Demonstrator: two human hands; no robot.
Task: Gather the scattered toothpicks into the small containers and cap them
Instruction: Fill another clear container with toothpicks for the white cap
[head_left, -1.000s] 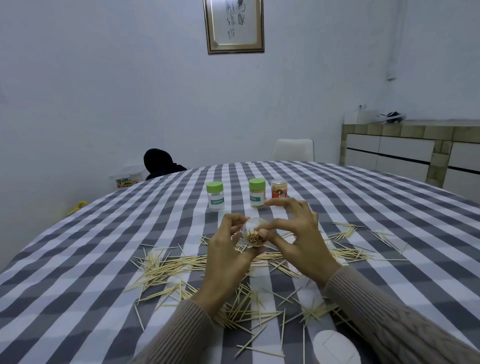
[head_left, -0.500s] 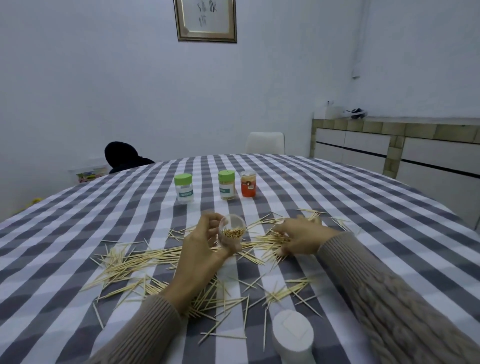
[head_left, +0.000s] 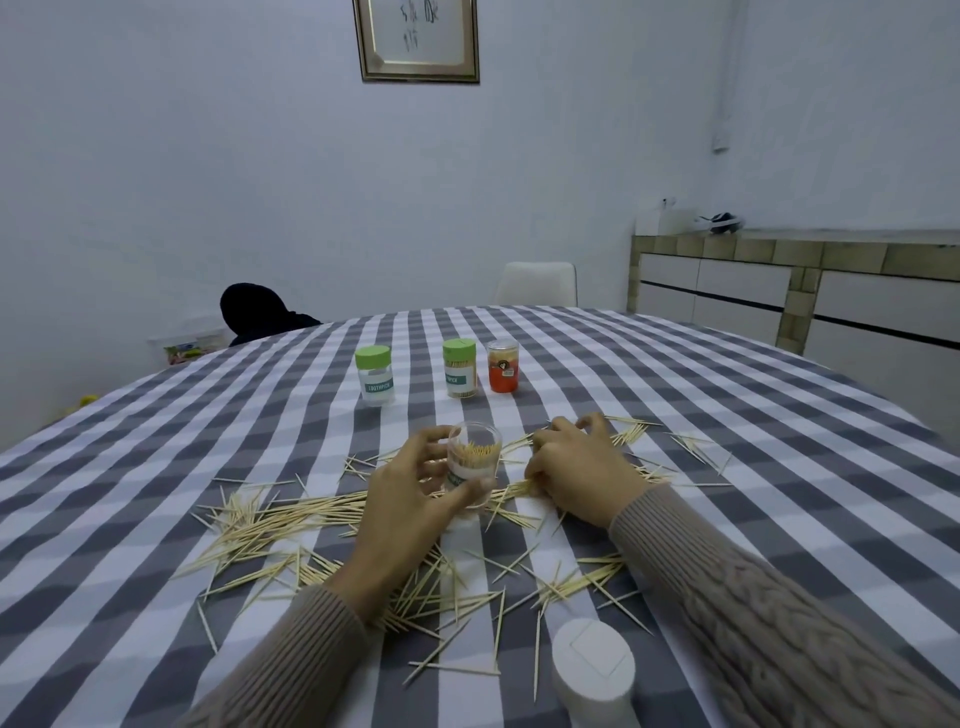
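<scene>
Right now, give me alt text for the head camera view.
The left hand holds an open clear container partly filled with toothpicks, while the right hand gathers scattered toothpicks on a checked tablecloth.

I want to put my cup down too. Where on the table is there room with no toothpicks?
Bare cloth lies behind the three capped jars, and along the far left edge of the table. It is crowded around the left hand, the right hand and the white lid, where loose toothpicks are scattered.

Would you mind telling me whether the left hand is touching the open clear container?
Touching. The head view shows the left hand with thumb and fingers wrapped around the open clear container.
</scene>
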